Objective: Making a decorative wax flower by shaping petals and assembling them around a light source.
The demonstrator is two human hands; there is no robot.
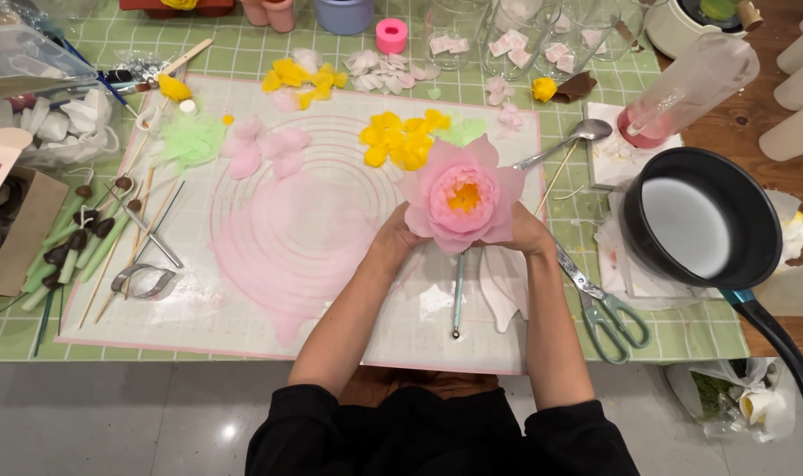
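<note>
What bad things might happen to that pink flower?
Both hands, left hand and right hand, cup the flower from below, so a hard squeeze could crush its thin petals. The scissors lie just beside the right arm and could be knocked. The pan of white liquid sits close enough to bump and spill.

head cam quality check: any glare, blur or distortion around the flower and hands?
Head view: pink flower sharp and evenly lit between the left hand and right hand; bright glare fills the black pan; soft shine on the pink mat; table edges bow slightly, as with a wide-angle lens.
</note>
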